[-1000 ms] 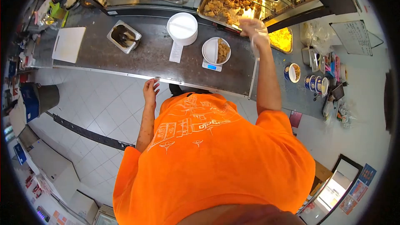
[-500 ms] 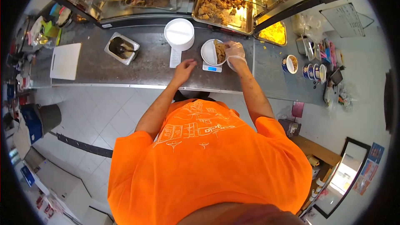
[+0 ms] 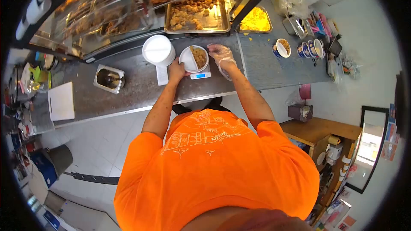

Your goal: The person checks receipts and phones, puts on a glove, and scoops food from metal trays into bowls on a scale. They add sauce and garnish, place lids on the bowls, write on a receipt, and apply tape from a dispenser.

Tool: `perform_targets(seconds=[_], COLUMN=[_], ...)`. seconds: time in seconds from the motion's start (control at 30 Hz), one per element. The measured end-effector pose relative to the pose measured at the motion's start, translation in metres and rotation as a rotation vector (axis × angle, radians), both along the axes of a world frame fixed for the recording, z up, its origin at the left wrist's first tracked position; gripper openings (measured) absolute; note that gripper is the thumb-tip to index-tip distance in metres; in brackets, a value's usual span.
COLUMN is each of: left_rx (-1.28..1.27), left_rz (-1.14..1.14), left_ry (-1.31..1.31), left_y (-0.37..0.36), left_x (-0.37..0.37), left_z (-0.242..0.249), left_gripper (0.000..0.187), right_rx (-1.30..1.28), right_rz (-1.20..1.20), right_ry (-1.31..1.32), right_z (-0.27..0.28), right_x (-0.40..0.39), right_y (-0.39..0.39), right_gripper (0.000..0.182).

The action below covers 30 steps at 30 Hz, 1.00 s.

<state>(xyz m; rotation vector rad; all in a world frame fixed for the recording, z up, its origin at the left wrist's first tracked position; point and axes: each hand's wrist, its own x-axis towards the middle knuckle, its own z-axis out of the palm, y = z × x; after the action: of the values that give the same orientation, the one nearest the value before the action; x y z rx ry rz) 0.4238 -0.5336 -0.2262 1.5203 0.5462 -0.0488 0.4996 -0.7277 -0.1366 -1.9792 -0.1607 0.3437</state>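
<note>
A round white container (image 3: 187, 60), partly filled with brown food (image 3: 200, 57), rests on a small scale (image 3: 200, 75) with a lit blue display. At the container's left edge is my left hand (image 3: 176, 71), its fingers closed on the rim. My right hand (image 3: 222, 57), in a clear plastic glove, is raised just right of the container, fingers curled; whether it holds anything is too small to tell. Left of the scale stands a stack of white lids or bowls (image 3: 158, 50) on a white slip (image 3: 162, 76).
Behind the counter (image 3: 141, 90) stands a heated display with a tray of fried food (image 3: 223, 26). A yellow food tray (image 3: 256, 19), a filled cup (image 3: 282, 48) and stacked cups (image 3: 309, 48) are right. A metal sauce pan (image 3: 108, 78) and white board (image 3: 61, 101) are left.
My left hand has moved to the container and taken its left edge. My right hand has come away from the food to the right. The view has turned, shifting the counter items left.
</note>
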Motion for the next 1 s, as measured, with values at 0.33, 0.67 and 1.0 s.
perform_targets(seconds=[0.33,0.67,1.0], left_rx=[-0.045,-0.208,-0.202], left_rz=[-0.283,-0.270,0.135], left_ry=[0.031,-0.029,0.036], left_y=[-0.148,-0.378,-0.287], left_x=[0.060,0.129,0.143], left_z=[0.066,-0.021,-0.016], left_gripper=[0.031,0.040,0.044], right_rx=[0.079,-0.692,0.017], right_rz=[-0.501,0.052,-0.275], right_ry=[-0.233,-0.245,0.003], right_z=[-0.004,-0.019,-0.070], right_x=[0.100,0.218,0.245], right_y=[-0.196,-0.141,-0.121], right_gripper=[0.015,0.042,0.019])
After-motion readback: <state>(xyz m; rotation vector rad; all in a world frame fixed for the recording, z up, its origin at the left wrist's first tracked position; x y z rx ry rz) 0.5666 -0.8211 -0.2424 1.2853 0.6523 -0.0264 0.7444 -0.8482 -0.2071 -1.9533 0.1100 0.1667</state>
